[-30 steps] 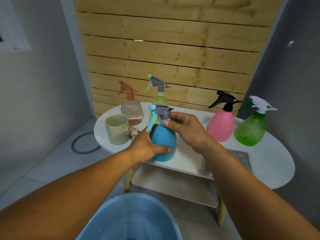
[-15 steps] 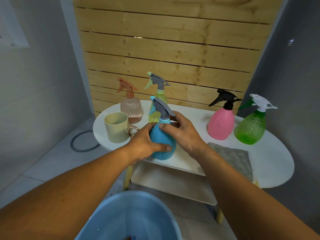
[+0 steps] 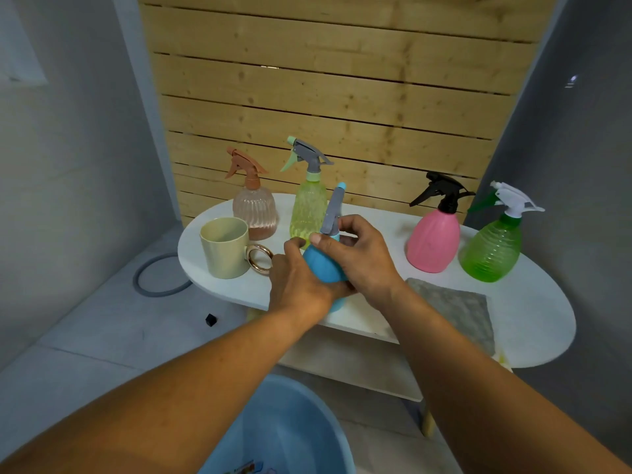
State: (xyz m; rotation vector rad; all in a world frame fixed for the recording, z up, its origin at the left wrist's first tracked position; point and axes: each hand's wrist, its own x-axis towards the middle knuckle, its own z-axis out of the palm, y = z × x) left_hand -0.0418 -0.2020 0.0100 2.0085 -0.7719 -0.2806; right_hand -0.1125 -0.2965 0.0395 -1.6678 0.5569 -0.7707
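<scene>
Cream mug [image 3: 224, 248], far left on the white table [image 3: 533, 323]: nothing visible inside. Ribbed rose bottle [image 3: 254, 213], brown trigger: darker band at its base, possibly liquid. Pale blue basin [image 3: 290, 429], on the floor below your arms: contents unclear. Yellow-green bottle [image 3: 307, 210]: translucent, level unreadable. Blue spray bottle [image 3: 323, 268], at the table's near edge, opaque, contents hidden. Your left hand [image 3: 297, 285] wraps its body; your right hand [image 3: 359, 258] pinches the collar under the grey spray head [image 3: 331, 213], which leans but sits on the neck. Judged status: head being unscrewed, not yet off; lifting it away and any filling are left to do. Pink bottle [image 3: 432, 241], black trigger: opaque. Grey cloth [image 3: 458, 309]: flat, near edge. Green bottle [image 3: 492, 251], white trigger: translucent, level unreadable.
</scene>
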